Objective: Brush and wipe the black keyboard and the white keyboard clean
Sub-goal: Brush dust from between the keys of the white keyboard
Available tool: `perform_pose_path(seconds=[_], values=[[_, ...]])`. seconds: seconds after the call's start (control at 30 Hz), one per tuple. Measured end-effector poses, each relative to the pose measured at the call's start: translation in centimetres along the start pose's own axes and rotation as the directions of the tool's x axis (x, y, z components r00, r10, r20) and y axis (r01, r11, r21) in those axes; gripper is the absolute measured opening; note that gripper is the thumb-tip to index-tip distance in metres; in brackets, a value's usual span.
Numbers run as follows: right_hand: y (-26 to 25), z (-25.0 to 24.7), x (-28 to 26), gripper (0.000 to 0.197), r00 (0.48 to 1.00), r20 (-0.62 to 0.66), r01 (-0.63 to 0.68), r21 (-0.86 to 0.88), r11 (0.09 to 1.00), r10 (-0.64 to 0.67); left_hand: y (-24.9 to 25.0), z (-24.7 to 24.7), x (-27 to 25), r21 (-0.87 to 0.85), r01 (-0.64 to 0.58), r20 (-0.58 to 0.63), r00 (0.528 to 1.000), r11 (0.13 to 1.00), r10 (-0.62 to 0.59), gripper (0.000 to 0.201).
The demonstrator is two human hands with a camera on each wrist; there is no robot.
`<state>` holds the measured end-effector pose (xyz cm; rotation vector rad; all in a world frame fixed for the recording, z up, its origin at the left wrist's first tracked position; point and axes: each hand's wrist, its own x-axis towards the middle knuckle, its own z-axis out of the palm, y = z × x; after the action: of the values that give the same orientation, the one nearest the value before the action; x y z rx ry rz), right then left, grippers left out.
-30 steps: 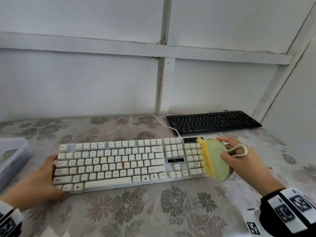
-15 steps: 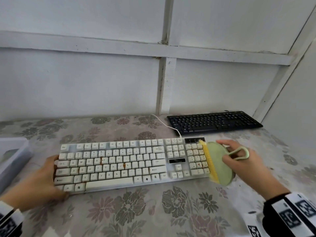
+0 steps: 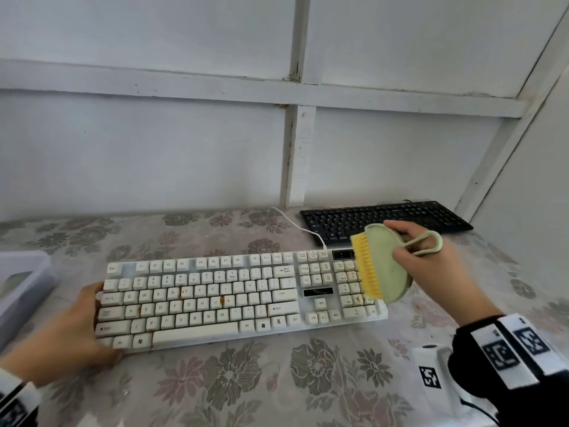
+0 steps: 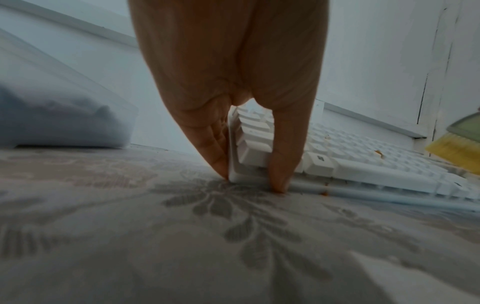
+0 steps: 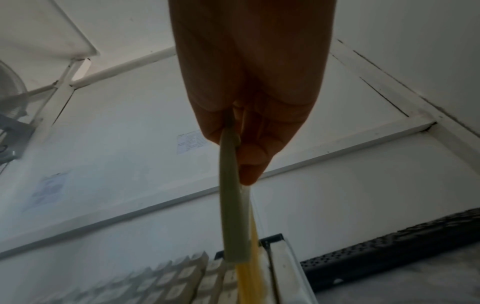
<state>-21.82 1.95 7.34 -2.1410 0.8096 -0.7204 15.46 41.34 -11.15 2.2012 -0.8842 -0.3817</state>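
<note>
The white keyboard (image 3: pixel 215 297) lies across the flowered tablecloth, with orange-brown stains among its keys. My left hand (image 3: pixel 77 328) grips its left end, fingers on the side edge and thumb at the front edge (image 4: pixel 278 168). My right hand (image 3: pixel 431 266) holds a green brush (image 3: pixel 391 263) with yellow bristles (image 3: pixel 366 266), raised over the number pad at the keyboard's right end (image 5: pixel 233 283). The brush's loop handle (image 3: pixel 425 238) sticks out past my fingers. The black keyboard (image 3: pixel 385 220) lies at the back right by the wall.
A translucent plastic box (image 3: pixel 21 291) stands at the table's left edge. The white keyboard's cable (image 3: pixel 295 226) runs back toward the wall. White walls close the table at the back and right. A tagged white device (image 3: pixel 437 374) hangs under my right wrist.
My right hand has lifted the brush up and toward the back of the number pad. The left hand stays on the keyboard's left end.
</note>
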Motion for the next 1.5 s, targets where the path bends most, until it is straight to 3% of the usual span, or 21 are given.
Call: perform_pose_path(seconds=[0.1, 0.23, 0.33, 0.4, 0.47, 0.6, 0.7, 0.8, 0.9, 1.03, 1.27, 1.4, 1.5], values=[[1.3, 0.4, -1.5, 0.043, 0.995, 0.073, -0.067, -0.026, 0.997, 0.068, 1.5, -0.1, -0.6, -0.001, 0.034, -0.053, 0.998, 0.999, -0.034, 0.111], [1.9, -0.3, -3.6, 0.042, 0.987, 0.113, -0.106, -0.073, 0.992, 0.113, 0.2, -0.5, -0.4, 0.0, 0.062, -0.008, 0.998, 0.998, -0.062, 0.118], [1.0, -1.3, -3.1, 0.042, 0.996, 0.062, -0.062, -0.029, 0.998, 0.064, 1.9, -0.3, -1.1, -0.035, 0.076, 0.02, 0.997, 0.996, -0.076, 0.114], [0.3, -1.4, -2.0, 0.043, 1.0, 0.013, -0.013, -0.02, 1.0, 0.014, 4.6, 0.0, -2.1, 0.043, 0.076, -0.029, 0.997, 0.996, -0.075, 0.102], [-0.1, -0.8, -1.0, 0.043, 1.0, -0.01, 0.025, -0.013, 1.0, -0.025, 5.8, -0.2, -2.6, 0.115, 0.076, -0.097, 0.993, 0.99, -0.065, 0.108], [0.6, 0.7, -1.6, 0.043, 0.998, 0.066, -0.009, -0.024, 1.0, 0.011, 6.5, -0.1, -2.8, 0.123, 0.066, -0.111, 0.992, 0.99, -0.053, 0.112], [1.7, 1.0, -3.5, 0.045, 0.992, 0.119, -0.035, -0.063, 0.997, 0.043, 5.9, -0.2, -2.5, 0.004, 0.023, -0.147, 0.989, 1.0, -0.023, 0.114], [1.1, 0.3, -3.5, 0.043, 0.991, 0.123, -0.042, -0.091, 0.995, 0.053, 4.2, -0.3, -1.7, -0.082, -0.036, -0.009, 0.999, 0.996, 0.036, 0.116], [0.0, -0.3, -1.9, 0.044, 0.999, 0.036, 0.003, -0.063, 0.998, -0.001, 4.1, -0.2, -1.8, -0.066, -0.01, -0.136, 0.991, 0.998, 0.001, 0.113], [0.2, 0.4, -0.9, 0.044, 1.0, -0.002, 0.014, -0.049, 0.999, -0.014, 3.1, -0.3, -1.1, -0.064, -0.017, 0.026, 0.999, 0.998, 0.018, 0.112], [1.7, 0.2, -3.8, 0.042, 0.984, 0.142, -0.099, -0.091, 0.991, 0.111, 1.1, -0.5, -0.5, -0.031, -0.005, 0.025, 1.0, 0.999, 0.006, 0.112], [-0.5, -0.7, -2.4, 0.039, 0.997, 0.069, -0.041, -0.038, 0.998, 0.043, -0.2, -0.4, -0.3, -0.019, -0.025, 0.025, 0.999, 1.0, 0.026, 0.112], [-1.4, -0.1, -0.9, 0.041, 1.0, 0.007, 0.013, -0.002, 1.0, -0.013, 3.0, -0.3, -1.2, -0.007, 0.004, -0.003, 1.0, 1.0, -0.004, 0.109]])
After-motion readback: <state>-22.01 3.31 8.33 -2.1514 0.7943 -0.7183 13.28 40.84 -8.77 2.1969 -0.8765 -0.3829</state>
